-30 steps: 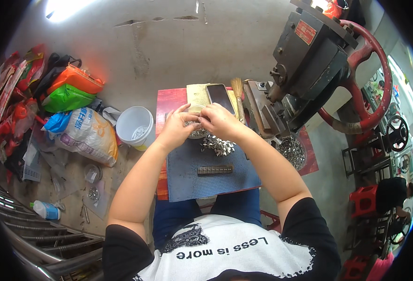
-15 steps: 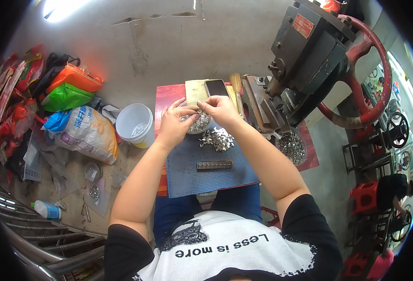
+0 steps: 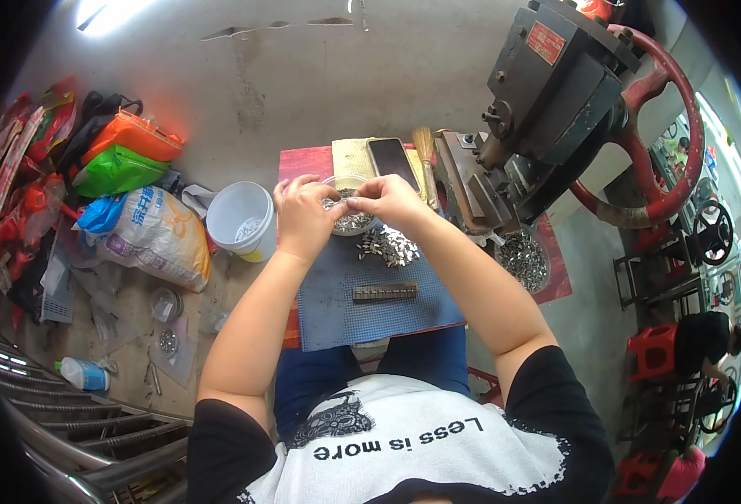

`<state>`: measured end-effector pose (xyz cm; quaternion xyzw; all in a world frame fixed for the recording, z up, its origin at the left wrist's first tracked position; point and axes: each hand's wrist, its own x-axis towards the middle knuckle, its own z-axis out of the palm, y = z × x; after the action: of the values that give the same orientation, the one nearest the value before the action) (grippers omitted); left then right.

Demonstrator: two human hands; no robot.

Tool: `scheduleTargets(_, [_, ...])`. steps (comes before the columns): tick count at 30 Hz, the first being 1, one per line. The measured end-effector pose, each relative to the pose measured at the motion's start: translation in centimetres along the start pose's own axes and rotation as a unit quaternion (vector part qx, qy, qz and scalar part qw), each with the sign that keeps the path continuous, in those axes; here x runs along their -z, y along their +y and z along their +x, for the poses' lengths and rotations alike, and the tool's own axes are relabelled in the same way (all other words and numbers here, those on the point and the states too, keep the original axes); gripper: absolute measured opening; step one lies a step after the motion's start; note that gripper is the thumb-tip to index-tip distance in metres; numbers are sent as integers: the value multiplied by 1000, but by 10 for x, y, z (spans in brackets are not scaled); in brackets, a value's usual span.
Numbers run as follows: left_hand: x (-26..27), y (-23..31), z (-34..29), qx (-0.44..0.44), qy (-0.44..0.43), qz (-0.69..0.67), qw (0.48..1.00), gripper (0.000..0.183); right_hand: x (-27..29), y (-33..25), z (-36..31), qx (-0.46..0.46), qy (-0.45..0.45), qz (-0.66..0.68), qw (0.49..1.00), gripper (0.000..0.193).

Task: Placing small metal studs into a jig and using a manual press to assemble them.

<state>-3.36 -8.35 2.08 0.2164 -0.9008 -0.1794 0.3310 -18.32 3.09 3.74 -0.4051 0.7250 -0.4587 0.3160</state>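
Observation:
My left hand [image 3: 305,220] and my right hand [image 3: 391,202] meet over a round clear bowl [image 3: 342,180] of small shiny metal pieces. The thumb and forefinger of each are pinched together, their tips nearly touching. Whatever sits between them is too small to make out. Just nearer than the bowl lies a loose pile of small silvery metal pieces [image 3: 393,247] on a blue textured mat [image 3: 328,315]. A dark slotted metal bar [image 3: 385,292] rests on the mat between my forearms.
A hand press [image 3: 555,109] with a large red wheel [image 3: 669,76] stands at right, beside another tray of metal bits [image 3: 522,260]. A phone [image 3: 391,160] and a brush [image 3: 425,155] lie at the table's back. A white bucket [image 3: 240,202] and bags [image 3: 152,235] are at left.
My left hand has shifted slightly left and its fingers have curled inward. The right hand's fingertips have come a little lower and left, uncovering more of the bowl's far rim.

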Motion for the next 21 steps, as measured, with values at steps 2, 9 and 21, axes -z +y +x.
scheduleTargets(2, [1,-1,-1,0,2,5,1000,22,3,-7,-1,-18,-5,-2,1000,21])
scheduleTargets(9, [0,1,-7,-22,21,-27,999,18,8,-6,1,-34,-44,98,994,21])
scheduleTargets(21, [-6,1,-6,-31,42,-40,998,14,4,1,9,-36,-23,100,994,19])
